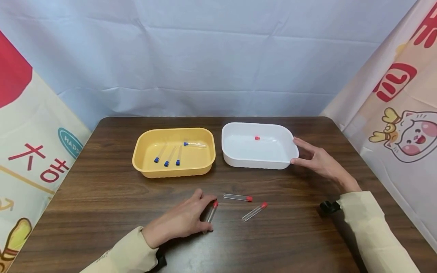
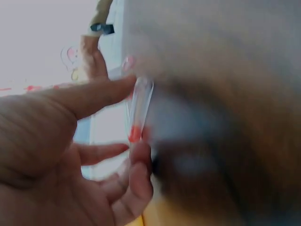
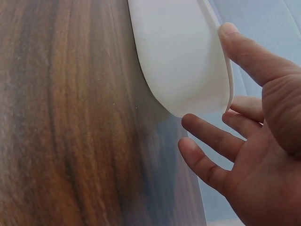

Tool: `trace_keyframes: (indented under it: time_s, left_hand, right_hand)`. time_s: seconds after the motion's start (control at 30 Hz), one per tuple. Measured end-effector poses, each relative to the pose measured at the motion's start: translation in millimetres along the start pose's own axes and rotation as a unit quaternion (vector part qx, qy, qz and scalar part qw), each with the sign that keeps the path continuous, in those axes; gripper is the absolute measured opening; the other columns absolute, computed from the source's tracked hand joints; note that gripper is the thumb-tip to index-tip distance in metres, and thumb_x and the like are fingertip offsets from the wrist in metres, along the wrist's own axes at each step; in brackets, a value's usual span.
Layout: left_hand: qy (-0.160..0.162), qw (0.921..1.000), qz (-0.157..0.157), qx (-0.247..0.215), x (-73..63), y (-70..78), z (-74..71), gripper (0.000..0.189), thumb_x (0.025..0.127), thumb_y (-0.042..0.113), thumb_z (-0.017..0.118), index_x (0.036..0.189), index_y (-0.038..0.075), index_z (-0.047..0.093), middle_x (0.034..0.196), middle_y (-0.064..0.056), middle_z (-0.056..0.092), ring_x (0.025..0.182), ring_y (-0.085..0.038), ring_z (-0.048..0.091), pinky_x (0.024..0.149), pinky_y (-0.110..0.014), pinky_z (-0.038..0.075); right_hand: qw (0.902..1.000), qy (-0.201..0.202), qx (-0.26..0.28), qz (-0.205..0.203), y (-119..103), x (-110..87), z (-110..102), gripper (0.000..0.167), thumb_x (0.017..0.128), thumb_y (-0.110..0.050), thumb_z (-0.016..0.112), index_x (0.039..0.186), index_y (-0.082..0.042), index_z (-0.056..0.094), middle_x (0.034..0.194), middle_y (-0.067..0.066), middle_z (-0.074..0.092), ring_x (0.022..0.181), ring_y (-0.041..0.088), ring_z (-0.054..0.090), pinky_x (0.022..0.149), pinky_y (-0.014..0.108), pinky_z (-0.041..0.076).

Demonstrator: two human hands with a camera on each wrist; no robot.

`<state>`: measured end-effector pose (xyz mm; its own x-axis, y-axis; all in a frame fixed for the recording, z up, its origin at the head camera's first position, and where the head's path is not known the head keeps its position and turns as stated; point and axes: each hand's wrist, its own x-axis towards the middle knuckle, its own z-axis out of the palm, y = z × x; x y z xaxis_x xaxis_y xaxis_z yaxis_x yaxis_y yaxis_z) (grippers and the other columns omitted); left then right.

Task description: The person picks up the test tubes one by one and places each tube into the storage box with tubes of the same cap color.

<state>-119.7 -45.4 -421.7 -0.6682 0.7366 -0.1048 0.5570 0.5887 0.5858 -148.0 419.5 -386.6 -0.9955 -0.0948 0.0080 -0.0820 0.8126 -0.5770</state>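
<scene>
My left hand (image 1: 186, 218) is low over the table, thumb at the clear end of a red-capped test tube (image 1: 212, 212) and a fingertip by its cap. In the left wrist view that test tube (image 2: 141, 106) spans from thumb to fingers. Two more red-capped test tubes, one lying crosswise (image 1: 236, 197) and one slanted (image 1: 254, 212), lie to its right. My right hand (image 1: 317, 159) touches the right end of a white tray (image 1: 256, 164), fingers spread. Its thumb (image 3: 230, 30) rests on the rim in the right wrist view. Inside lies one red-capped test tube (image 1: 266, 139).
Left of the white tray stands a yellow tray (image 1: 175, 173) holding several blue-capped test tubes (image 1: 170, 156). Both trays sit toward the back of the wooden table (image 1: 112, 197). A pale cloth (image 1: 218, 68) hangs behind, with printed cloths at both sides.
</scene>
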Motion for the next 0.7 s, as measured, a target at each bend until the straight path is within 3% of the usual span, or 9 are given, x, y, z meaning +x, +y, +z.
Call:
trace_keyframes:
  time_s: [0.23, 0.7]
  left_hand:
    - [-0.031, 0.9974, 0.061, 0.021, 3.3, -9.4, -7.9, 0.081, 0.079, 0.036, 0.092, 0.146, 0.009, 0.057, 0.111, 0.003, 0.045, 0.085, -0.009, 0.052, 0.077, -0.027, 0.05]
    - [-0.055, 0.9922, 0.093, 0.062, 6.9, -14.3, -10.2, 0.095, 0.073, 0.043, 0.095, 0.152, 0.014, 0.051, 0.114, 0.003, 0.044, 0.094, -0.009, 0.052, 0.087, -0.027, 0.05]
  right_hand:
    - [1.0, -0.001, -0.003, -0.001, 0, 0.4, 0, 0.089, 0.093, -0.033, 0.08, 0.164, -0.013, 0.03, 0.168, 0.011, 0.028, 0.148, 0.042, 0.033, 0.106, 0.062, 0.038]
    - [1.0, 0.002, 0.003, 0.005, 0, -0.8, 0, 0.088, 0.093, -0.035, 0.079, 0.164, -0.015, 0.03, 0.168, 0.012, 0.028, 0.15, 0.041, 0.029, 0.109, 0.064, 0.035]
